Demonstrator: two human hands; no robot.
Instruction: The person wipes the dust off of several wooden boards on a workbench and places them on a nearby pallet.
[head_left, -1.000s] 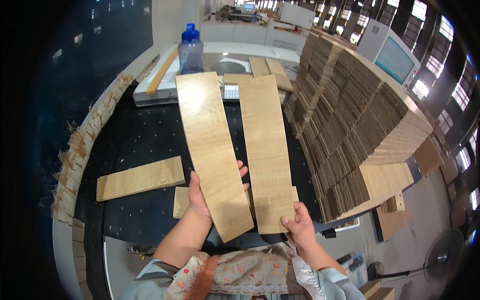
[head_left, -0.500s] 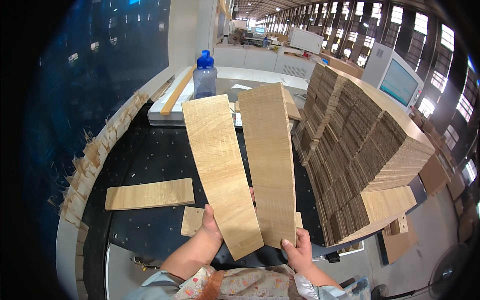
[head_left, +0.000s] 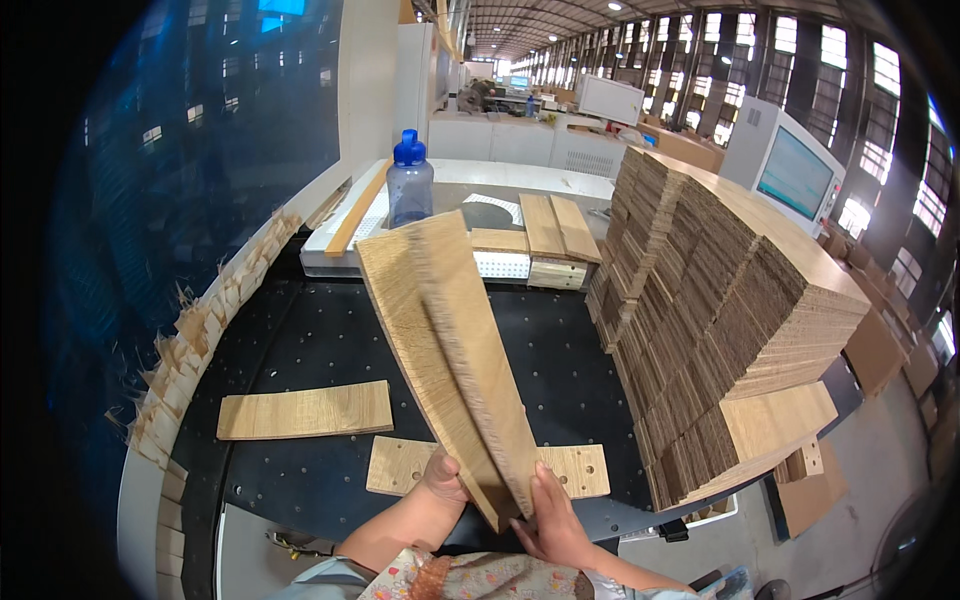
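Note:
Two long wood-grain boards are held upright over the black table, close together and overlapping. My left hand grips the lower left edge of the left board. My right hand is closed on the lower end of the right board, which is turned partly edge-on and blurred along its edge. Behind my hands a drilled board with several holes lies flat on the table. To the left of it lies another short wood-grain board.
A tall stack of boards stands along the right side. Beyond the black perforated table are a blue-capped bottle, a wooden strip and several small boards. A frayed bristle strip edges the left. A monitor stands far right.
The right board has swung left and turned against the left one, closing the gap between them. My right hand has moved left with it. The drilled board behind is now mostly uncovered.

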